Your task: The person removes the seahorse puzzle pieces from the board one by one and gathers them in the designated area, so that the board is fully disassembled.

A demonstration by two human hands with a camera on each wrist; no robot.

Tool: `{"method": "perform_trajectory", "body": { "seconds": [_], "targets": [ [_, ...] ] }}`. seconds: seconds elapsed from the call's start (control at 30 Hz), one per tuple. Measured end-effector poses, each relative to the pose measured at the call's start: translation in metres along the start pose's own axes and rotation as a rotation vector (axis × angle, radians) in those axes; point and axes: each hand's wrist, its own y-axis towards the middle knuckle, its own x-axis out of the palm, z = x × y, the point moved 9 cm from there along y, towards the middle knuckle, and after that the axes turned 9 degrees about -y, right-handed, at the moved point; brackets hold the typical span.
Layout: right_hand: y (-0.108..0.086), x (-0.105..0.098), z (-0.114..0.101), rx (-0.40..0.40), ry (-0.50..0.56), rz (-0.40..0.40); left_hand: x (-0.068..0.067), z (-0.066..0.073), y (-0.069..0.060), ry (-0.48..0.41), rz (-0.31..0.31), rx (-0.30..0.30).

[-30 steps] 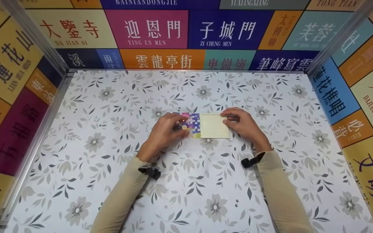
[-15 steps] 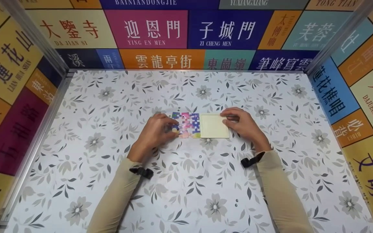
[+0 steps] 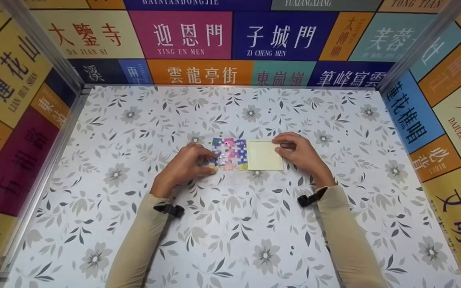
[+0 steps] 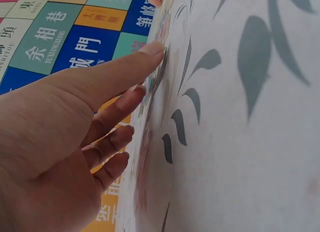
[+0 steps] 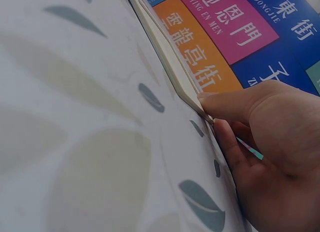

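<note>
A small jigsaw puzzle (image 3: 229,154) of pink, purple and yellow pieces lies flat on the patterned tabletop. Directly to its right is a cream square puzzle tray (image 3: 265,155) with a raised border and no pieces inside. My left hand (image 3: 188,166) is at the puzzle's left edge, thumb and index fingertips by the edge pieces and partly covering them. The left wrist view shows that hand's fingers loosely bent and the thumb stretched out. My right hand (image 3: 300,154) holds the tray (image 5: 175,74) at its right edge, thumb on the corner in the right wrist view.
The tabletop (image 3: 250,224) wears a white cover with grey leaves and flowers. Panels with printed Chinese lettering, such as the back panel (image 3: 182,36), enclose it at the back and both sides. A black band (image 3: 169,210) circles the left wrist; the right has one too.
My left hand has slid leftward from over the puzzle to its left edge, uncovering more pieces. The right hand and the tray have stayed in place.
</note>
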Motion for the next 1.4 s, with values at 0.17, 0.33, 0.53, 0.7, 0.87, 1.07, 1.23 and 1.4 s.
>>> {"method": "perform_trajectory", "body": {
  "seconds": [0.17, 0.33, 0.53, 0.7, 0.87, 1.07, 1.23, 1.4],
  "targets": [
    [-0.001, -0.001, -0.001, 0.016, 0.000, -0.004, 0.003, 0.004, 0.001, 0.004, -0.019, 0.022],
    [-0.001, 0.000, -0.001, 0.023, -0.015, 0.005, 0.005, 0.006, -0.001, -0.008, -0.020, 0.026],
    [-0.001, 0.001, -0.001, 0.019, -0.004, 0.011, 0.007, 0.009, 0.000, -0.020, -0.015, 0.032],
    [-0.003, 0.000, -0.002, 0.016, -0.010, 0.011, 0.011, 0.012, 0.001, -0.018, -0.012, 0.055],
    [-0.004, -0.001, -0.004, 0.010, -0.009, 0.009, 0.014, 0.015, 0.001, -0.003, -0.024, 0.067],
    [-0.003, 0.001, -0.003, 0.020, -0.003, 0.007, 0.012, 0.015, 0.000, 0.021, -0.006, 0.069],
    [-0.003, 0.003, 0.000, 0.033, -0.008, 0.003, 0.011, 0.016, -0.001, 0.021, -0.002, 0.081],
    [-0.003, 0.002, 0.001, 0.035, -0.015, 0.008, 0.010, 0.015, 0.000, 0.002, 0.008, 0.074]
  ]
}}
